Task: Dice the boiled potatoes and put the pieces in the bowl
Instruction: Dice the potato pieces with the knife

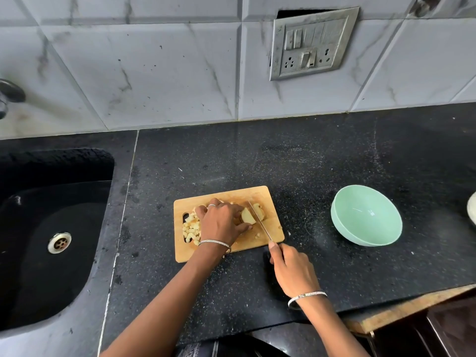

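On the dark table [309,163] my left grip [221,220] holds a potato [248,217] on the cutting board [231,194], my right grip [291,266] clasps the knife [260,221], blade pointing far-left, handle hidden, bowl [365,217] well right.

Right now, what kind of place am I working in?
Most likely a home kitchen: a black sink sunk in a speckled black stone counter, and a rectangular wooden cutting board bearing diced potato pieces.

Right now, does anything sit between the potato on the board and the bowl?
Nothing visible does. Only bare counter lies between the board and the bowl to its right. The knife, held in the right hand, is cutting the potato on that side.
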The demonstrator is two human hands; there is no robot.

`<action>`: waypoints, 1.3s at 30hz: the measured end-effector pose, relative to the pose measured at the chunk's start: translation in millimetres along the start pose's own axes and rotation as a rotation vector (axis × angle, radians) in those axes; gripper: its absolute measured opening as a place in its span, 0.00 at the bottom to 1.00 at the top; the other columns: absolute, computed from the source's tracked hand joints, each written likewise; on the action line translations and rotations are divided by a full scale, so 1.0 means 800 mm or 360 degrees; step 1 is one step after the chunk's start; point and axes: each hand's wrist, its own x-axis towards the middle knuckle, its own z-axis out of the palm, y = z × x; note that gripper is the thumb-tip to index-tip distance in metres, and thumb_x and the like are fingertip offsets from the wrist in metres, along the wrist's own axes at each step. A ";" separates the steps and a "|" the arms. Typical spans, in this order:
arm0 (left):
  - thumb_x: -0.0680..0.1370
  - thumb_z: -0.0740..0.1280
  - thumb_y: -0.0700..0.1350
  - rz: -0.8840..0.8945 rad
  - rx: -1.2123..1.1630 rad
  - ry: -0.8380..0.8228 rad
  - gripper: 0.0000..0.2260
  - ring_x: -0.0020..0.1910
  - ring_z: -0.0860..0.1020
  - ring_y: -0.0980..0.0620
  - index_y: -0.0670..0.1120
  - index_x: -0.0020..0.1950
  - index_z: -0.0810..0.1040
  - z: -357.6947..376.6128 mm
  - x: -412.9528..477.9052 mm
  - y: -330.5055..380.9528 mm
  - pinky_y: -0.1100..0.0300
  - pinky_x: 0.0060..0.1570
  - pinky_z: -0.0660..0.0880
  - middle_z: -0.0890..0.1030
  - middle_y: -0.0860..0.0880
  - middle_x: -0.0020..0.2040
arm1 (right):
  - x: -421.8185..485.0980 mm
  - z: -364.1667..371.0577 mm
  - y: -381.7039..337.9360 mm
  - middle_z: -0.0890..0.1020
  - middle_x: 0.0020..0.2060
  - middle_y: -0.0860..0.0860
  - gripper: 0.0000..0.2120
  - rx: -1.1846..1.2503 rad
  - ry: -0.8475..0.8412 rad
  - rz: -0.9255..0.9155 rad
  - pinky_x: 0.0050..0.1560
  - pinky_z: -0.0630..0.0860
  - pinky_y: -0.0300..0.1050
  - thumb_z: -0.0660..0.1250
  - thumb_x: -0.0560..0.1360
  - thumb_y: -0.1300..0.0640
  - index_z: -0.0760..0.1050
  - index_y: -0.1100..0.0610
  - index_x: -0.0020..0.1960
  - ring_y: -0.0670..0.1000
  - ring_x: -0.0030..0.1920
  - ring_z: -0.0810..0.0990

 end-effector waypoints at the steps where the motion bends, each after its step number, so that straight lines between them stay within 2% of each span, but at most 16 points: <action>1: 0.67 0.72 0.64 -0.0012 -0.0018 -0.0003 0.18 0.55 0.71 0.51 0.57 0.52 0.80 0.002 0.000 0.000 0.51 0.46 0.57 0.81 0.58 0.44 | 0.000 0.000 -0.001 0.83 0.42 0.53 0.27 -0.0004 -0.0019 0.0000 0.49 0.75 0.54 0.47 0.80 0.36 0.77 0.52 0.46 0.60 0.48 0.80; 5: 0.67 0.74 0.62 -0.0044 -0.0087 -0.0004 0.17 0.55 0.70 0.52 0.57 0.52 0.81 0.001 0.000 0.000 0.52 0.46 0.56 0.81 0.59 0.44 | -0.002 -0.001 -0.007 0.84 0.43 0.54 0.25 0.0035 -0.0087 -0.0052 0.52 0.74 0.53 0.50 0.82 0.41 0.78 0.55 0.45 0.59 0.49 0.80; 12: 0.66 0.73 0.63 -0.0072 -0.0057 -0.0030 0.19 0.57 0.70 0.51 0.57 0.53 0.81 0.000 -0.001 0.000 0.50 0.49 0.57 0.82 0.59 0.45 | -0.004 -0.014 -0.020 0.83 0.40 0.48 0.24 0.0135 -0.0084 -0.0063 0.50 0.73 0.49 0.51 0.83 0.42 0.79 0.54 0.43 0.54 0.46 0.80; 20: 0.67 0.73 0.63 -0.0101 -0.0050 -0.0025 0.19 0.58 0.70 0.51 0.60 0.56 0.81 0.003 0.000 0.000 0.51 0.49 0.55 0.82 0.58 0.46 | -0.006 0.004 -0.019 0.82 0.41 0.54 0.26 -0.0025 -0.0113 -0.0050 0.49 0.75 0.54 0.45 0.82 0.38 0.75 0.53 0.46 0.60 0.47 0.80; 26: 0.67 0.74 0.61 -0.0120 -0.0052 -0.0012 0.16 0.57 0.71 0.51 0.59 0.53 0.82 0.003 0.000 0.001 0.51 0.48 0.55 0.83 0.57 0.45 | -0.002 0.004 -0.030 0.80 0.50 0.57 0.24 -0.0114 -0.0126 0.0010 0.49 0.72 0.53 0.45 0.82 0.40 0.74 0.53 0.55 0.63 0.53 0.78; 31: 0.68 0.74 0.60 -0.0128 -0.0065 -0.0022 0.19 0.59 0.70 0.52 0.61 0.57 0.80 0.005 0.000 0.001 0.51 0.50 0.55 0.83 0.58 0.47 | 0.009 0.010 -0.047 0.80 0.52 0.58 0.24 -0.0165 -0.0150 0.0084 0.46 0.71 0.52 0.46 0.83 0.41 0.75 0.55 0.54 0.63 0.54 0.79; 34: 0.67 0.74 0.60 -0.0145 -0.0102 -0.0016 0.18 0.59 0.70 0.52 0.61 0.56 0.81 0.004 -0.002 0.001 0.50 0.51 0.55 0.83 0.58 0.46 | 0.006 0.013 -0.047 0.80 0.51 0.58 0.25 -0.0188 -0.0132 0.0083 0.48 0.75 0.53 0.45 0.82 0.40 0.75 0.54 0.53 0.63 0.53 0.79; 39: 0.67 0.74 0.60 -0.0134 -0.0100 0.0011 0.16 0.58 0.70 0.52 0.60 0.53 0.81 0.002 -0.004 0.000 0.52 0.46 0.50 0.82 0.58 0.43 | -0.018 0.007 -0.032 0.80 0.50 0.58 0.25 -0.0232 -0.0110 0.0072 0.49 0.74 0.53 0.45 0.83 0.40 0.75 0.54 0.56 0.63 0.54 0.79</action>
